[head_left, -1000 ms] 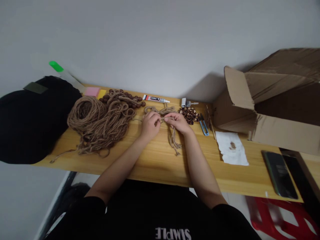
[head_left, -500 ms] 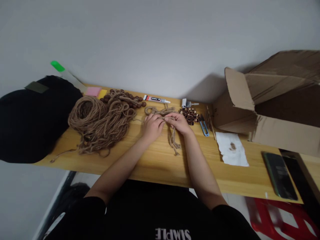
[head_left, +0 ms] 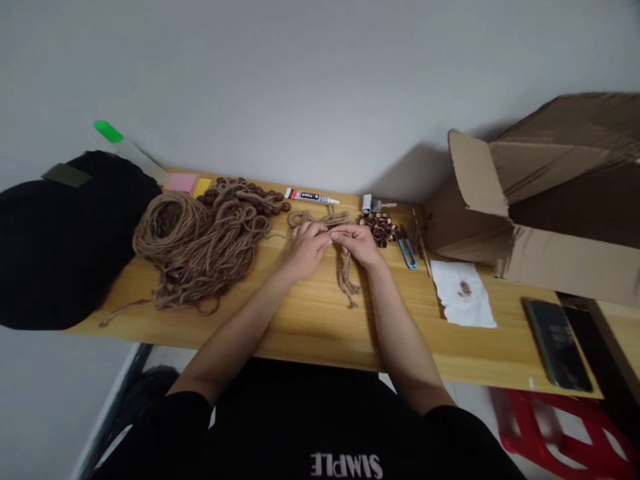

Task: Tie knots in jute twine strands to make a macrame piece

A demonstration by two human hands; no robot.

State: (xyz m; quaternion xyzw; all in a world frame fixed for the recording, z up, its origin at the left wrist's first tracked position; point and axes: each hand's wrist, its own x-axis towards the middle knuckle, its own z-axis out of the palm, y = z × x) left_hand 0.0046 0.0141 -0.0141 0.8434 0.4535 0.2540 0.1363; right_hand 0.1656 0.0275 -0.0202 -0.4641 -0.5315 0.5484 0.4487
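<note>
My left hand [head_left: 307, 249] and my right hand [head_left: 359, 244] meet fingertip to fingertip over the table, both closed on brown twine [head_left: 346, 275]. Its frayed, knotted ends hang toward me below my right hand and lie on the wood. Fingers cover the part between the hands. Just behind them lies a looped bundle of the same twine [head_left: 300, 217]. Beside my right hand is a pile of small dark brown cup-shaped pieces [head_left: 383, 230], with blue thread snips [head_left: 407, 249] at its right.
At left, a big twine heap [head_left: 200, 247] lies against a black bag-like thing [head_left: 65, 247]. Dark beads [head_left: 277, 200] and a glue tube [head_left: 311, 196] lie along the wall. To the right are a stained tissue [head_left: 463, 310], a phone [head_left: 557, 343] and an open cardboard box [head_left: 470, 220].
The whole view has shifted slightly. My fingers have moved a little on the twine, and my left fingers look slightly more raised. Both hands still hold the twine.
</note>
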